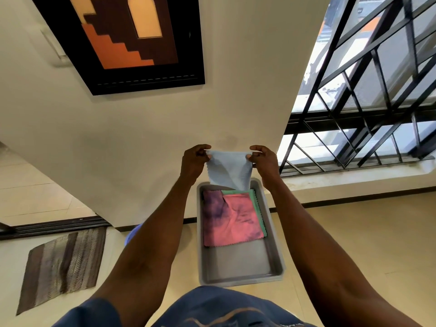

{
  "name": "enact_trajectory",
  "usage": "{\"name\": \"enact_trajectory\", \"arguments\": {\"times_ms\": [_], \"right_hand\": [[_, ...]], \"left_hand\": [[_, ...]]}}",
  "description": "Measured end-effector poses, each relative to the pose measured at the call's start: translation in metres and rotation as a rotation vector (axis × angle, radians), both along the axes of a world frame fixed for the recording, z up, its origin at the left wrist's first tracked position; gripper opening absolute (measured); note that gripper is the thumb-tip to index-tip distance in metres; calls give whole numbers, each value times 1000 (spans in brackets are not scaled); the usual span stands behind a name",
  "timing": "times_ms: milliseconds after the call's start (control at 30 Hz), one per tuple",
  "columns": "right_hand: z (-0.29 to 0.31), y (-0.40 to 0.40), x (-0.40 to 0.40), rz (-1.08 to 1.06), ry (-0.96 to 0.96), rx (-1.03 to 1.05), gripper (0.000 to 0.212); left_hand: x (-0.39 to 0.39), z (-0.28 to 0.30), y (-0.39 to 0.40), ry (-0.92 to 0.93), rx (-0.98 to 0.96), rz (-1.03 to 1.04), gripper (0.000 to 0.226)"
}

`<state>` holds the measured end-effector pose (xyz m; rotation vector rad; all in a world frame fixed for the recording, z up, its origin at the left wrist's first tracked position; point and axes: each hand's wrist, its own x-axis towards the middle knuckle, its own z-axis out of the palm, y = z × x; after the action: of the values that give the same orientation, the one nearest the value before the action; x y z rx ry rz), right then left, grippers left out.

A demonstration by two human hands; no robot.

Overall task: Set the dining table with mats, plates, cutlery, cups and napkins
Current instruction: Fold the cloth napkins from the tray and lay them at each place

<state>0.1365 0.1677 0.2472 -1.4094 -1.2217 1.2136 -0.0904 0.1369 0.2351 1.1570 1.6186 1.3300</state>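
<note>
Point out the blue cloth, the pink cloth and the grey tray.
blue cloth (228, 168), head view, middle of the hanging fabric.
pink cloth (238, 220), head view, centre of its top face.
grey tray (238, 263), head view, bare floor.

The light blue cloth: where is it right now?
In the head view, the light blue cloth hangs centre frame, pinched at its top corners by the left hand and right hand, above the grey tray's far end.

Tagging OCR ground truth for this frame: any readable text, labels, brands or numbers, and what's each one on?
No text can be read in this frame.
The framed picture on the wall shows only blocks of colour, no lettering.
The light-blue cloth, held by the left hand and right hand, is plain.
The cloths in the grey tray carry no label.
The shirt bears a curved line, no letters.
</note>
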Motion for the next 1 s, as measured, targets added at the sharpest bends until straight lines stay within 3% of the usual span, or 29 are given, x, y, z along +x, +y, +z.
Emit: {"name": "enact_trajectory", "arguments": {"times_ms": [167,600,867,1000], "right_hand": [[0,0,0,2,12,-3,27],[7,-5,-6,-32,-242,74,10],[16,0,-11,-50,-73,22,10],[16,-3,-11,-33,106,11,11]], "left_hand": [[-2,-1,-1,1,3,32,29],[1,4,-4,132,43,18,9],[10,17,-1,-34,-34,-9,11],[17,19,-2,-165,-56,70,9]]}}
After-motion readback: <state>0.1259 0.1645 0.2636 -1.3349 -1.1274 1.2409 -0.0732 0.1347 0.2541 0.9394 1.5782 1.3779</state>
